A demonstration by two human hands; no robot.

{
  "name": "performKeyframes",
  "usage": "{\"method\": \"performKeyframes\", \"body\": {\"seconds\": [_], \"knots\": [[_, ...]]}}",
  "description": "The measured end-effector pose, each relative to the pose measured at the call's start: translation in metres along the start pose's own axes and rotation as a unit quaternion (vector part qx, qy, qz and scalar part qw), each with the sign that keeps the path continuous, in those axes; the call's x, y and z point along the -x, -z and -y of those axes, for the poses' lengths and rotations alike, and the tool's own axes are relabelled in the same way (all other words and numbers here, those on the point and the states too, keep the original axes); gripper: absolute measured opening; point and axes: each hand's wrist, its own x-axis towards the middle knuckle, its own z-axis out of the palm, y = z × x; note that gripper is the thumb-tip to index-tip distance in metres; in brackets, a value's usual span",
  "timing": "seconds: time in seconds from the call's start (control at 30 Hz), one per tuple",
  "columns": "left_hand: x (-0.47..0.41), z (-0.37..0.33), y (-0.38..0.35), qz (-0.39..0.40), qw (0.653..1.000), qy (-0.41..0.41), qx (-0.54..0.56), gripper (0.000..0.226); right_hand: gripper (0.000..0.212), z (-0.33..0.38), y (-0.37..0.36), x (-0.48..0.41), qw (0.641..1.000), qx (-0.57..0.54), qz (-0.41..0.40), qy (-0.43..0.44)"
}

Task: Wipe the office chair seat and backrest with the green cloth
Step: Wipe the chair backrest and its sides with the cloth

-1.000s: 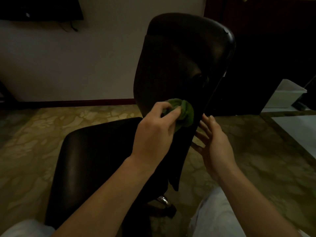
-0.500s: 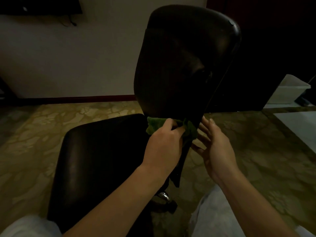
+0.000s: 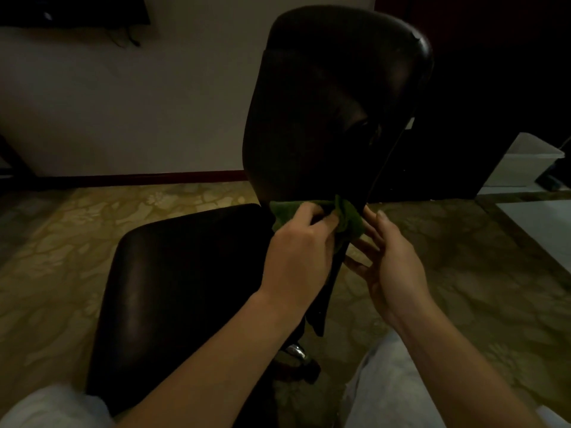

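- Green cloth [image 3: 349, 216] sits bunched against the bottom edge of the backrest [image 3: 324, 103], just above the rear of the seat [image 3: 185, 288]. A small fold shows to the left of the knuckles and a larger one to the right.
- Left hand [image 3: 296, 251] has the cloth. Its grip is closed, with the fingers curled over the bunched fabric, pressing it to the dark leather.
- Right hand [image 3: 389, 267] holds nothing. Its grip is wide, the fingers straight and spread, with the palm turned toward the backrest's rear edge. The fingertips are just beside the cloth's right fold; whether they touch the backrest I cannot tell.
- Both backrest and seat are black and glossy. The backrest stands upright, and the seat lies to its lower left.
- A chrome fitting [image 3: 296, 350] glints below the seat's rear, near the person's pale trousers [image 3: 386, 387].
- Under it all is a floor [image 3: 92, 230] with a mottled yellow-green pattern.
- A pale wall [image 3: 139, 103] rises behind, with a dark red skirting board [image 3: 139, 178] along its foot.
- A dark screen [image 3: 71, 9] hangs high on the wall at left, with cables [image 3: 126, 38] dangling below it.
- Well apart at far right stands a white box [image 3: 525, 162].
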Motion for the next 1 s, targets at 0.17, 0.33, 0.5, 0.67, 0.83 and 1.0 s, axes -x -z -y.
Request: {"method": "performKeyframes", "body": {"seconds": [0.17, 0.33, 0.5, 0.67, 0.83, 1.0], "knots": [[0.012, 0.003, -0.018, -0.022, 0.999, 0.034, -0.029, 0.031, 0.031, -0.002, -0.001, -0.002, 1.000, 0.010, -0.005, 0.006], [0.031, 0.010, -0.033, 0.027, 0.995, 0.073, -0.062, 0.023, 0.034, -0.002, 0.002, -0.006, 1.000, 0.007, 0.007, 0.003], [0.062, 0.042, -0.024, 0.063, 0.990, 0.087, -0.088, 0.026, 0.034, -0.005, 0.007, -0.007, 1.000, 0.010, 0.026, 0.002], [0.061, 0.045, -0.007, -0.018, 0.998, 0.045, -0.039, 0.034, 0.034, -0.020, 0.007, -0.005, 1.000, 0.010, 0.021, -0.018], [0.017, 0.020, 0.003, -0.067, 0.997, -0.021, -0.028, 0.031, 0.036, -0.017, 0.007, -0.005, 0.999, 0.006, 0.012, -0.031], [0.004, 0.013, -0.013, -0.048, 0.998, -0.025, -0.040, 0.025, 0.036, -0.017, 0.007, -0.007, 0.999, -0.005, 0.003, -0.038]]}}
